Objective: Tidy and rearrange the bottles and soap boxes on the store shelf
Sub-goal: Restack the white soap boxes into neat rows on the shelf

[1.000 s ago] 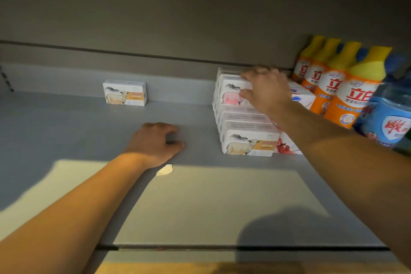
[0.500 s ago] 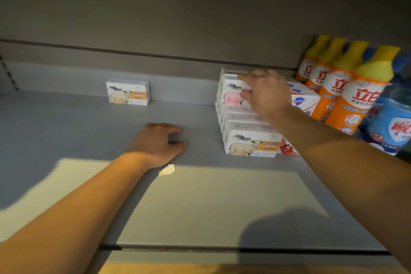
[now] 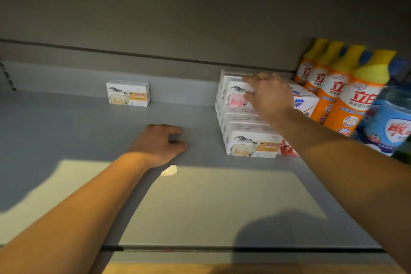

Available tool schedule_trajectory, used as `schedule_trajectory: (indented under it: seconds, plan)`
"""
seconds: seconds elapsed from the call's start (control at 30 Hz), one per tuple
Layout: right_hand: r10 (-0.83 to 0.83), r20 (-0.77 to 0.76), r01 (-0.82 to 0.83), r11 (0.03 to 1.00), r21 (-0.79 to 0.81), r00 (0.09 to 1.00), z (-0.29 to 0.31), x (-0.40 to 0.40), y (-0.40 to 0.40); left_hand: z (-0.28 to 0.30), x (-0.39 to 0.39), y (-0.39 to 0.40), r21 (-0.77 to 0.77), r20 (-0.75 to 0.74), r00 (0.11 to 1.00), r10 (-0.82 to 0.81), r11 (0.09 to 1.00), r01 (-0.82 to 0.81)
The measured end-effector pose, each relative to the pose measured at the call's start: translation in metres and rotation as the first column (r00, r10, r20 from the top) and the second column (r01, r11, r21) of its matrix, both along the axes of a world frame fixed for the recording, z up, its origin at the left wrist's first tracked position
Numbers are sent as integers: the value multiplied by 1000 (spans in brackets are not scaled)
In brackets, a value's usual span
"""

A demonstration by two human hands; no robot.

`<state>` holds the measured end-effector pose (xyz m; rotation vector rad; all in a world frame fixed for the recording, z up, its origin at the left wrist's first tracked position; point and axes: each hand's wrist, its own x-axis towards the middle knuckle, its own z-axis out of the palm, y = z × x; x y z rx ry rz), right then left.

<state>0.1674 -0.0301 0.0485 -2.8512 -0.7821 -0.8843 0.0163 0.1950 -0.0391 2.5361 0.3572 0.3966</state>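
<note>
pink soap box (image 3: pixel 236 98) apparently in right hand (image 3: pixel 270 95) grip

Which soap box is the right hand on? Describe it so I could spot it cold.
On the grey shelf, left of the orange bottles, a row of white soap boxes runs front to back. The right hand grips the raised box near the back. Its animal picture is pink, while the front box shows tan.

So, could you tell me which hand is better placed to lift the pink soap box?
Right: the right hand already grips the pink soap box; the left hand rests on the shelf, apart.
</note>
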Motion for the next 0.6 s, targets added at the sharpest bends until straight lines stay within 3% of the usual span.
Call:
schedule_trajectory:
  seconds: [0.4, 0.6]
  plan:
    - [6, 4, -5, 1000, -18, 1000, 9, -8, 10, 9, -3, 3, -171, 7, 1000, 13, 985, -12]
    - [300, -9, -297, 947, 121, 954, 13, -36, 71, 18, -9, 16, -418, 205, 959, 195, 903, -94]
